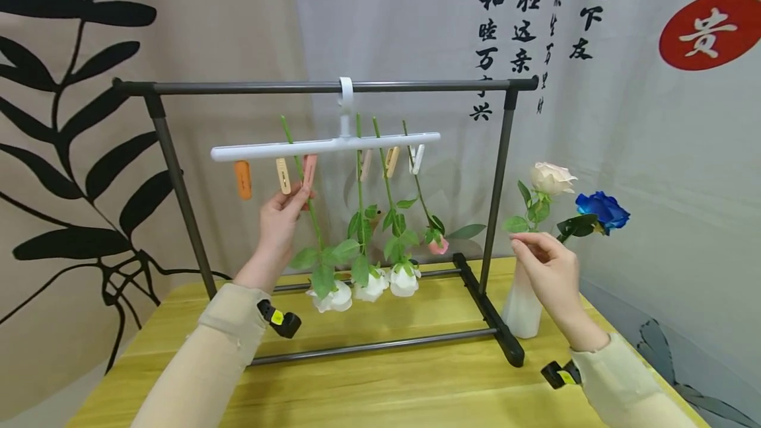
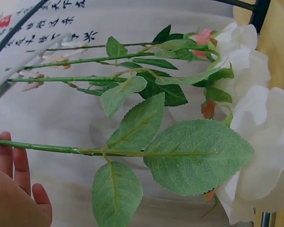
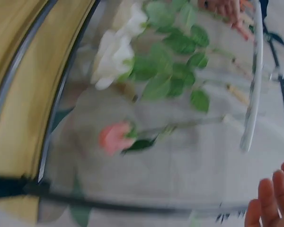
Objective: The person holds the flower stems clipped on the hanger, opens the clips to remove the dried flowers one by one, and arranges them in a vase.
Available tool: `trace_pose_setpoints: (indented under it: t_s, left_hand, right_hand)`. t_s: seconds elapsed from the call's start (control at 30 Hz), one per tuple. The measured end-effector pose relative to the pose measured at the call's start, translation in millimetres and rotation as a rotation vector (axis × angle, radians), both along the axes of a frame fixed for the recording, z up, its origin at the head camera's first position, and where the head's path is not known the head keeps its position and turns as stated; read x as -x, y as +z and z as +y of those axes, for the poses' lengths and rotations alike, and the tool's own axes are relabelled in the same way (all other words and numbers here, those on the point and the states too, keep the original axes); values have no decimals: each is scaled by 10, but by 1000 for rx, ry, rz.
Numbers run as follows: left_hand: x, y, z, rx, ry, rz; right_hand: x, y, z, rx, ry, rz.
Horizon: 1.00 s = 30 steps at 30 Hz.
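My left hand (image 1: 281, 216) pinches the lower end of a pink clothespin (image 1: 310, 169) under a white hanger bar (image 1: 255, 151). A green stem (image 2: 52, 148) passes beside those fingers, with its white rose (image 1: 331, 297) hanging head down. Two more white roses (image 1: 404, 281) and a pink rose (image 1: 438, 245) hang farther right, their stems at other clothespins. At the right, my right hand (image 1: 549, 269) is near a white vase (image 1: 523, 306), partly in front of it. Its fingers (image 3: 269, 198) are loosely extended, nothing visible in them. A cream rose (image 1: 551, 178) and a blue rose (image 1: 602, 211) stand above the vase.
The hanger hooks over the top rail (image 1: 238, 88) of a dark rack standing on a wooden table (image 1: 386, 388). An orange clothespin (image 1: 243, 179) and a beige clothespin (image 1: 283, 176) hang left of the pink one. Behind is a printed curtain (image 1: 380, 25).
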<state>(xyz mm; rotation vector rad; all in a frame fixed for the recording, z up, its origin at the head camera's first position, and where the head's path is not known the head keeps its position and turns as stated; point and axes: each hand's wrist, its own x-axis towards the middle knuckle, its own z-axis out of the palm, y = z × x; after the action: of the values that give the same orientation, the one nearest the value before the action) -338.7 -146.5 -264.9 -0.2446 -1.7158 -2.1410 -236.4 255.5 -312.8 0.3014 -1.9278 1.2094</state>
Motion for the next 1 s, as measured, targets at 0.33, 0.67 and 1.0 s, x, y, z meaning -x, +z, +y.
trace_pose_setpoints:
  t_s: [0.33, 0.67, 1.0]
  left_hand:
    - [25, -2, -10, 20, 24, 18]
    - [28, 25, 7, 48, 21, 24]
    - [0, 9, -8, 27, 34, -8]
  right_hand:
    - [376, 324, -1007, -10, 576, 42]
    - [781, 681, -1987, 78, 839, -211]
    - [1128, 949, -2580, 323, 958, -508]
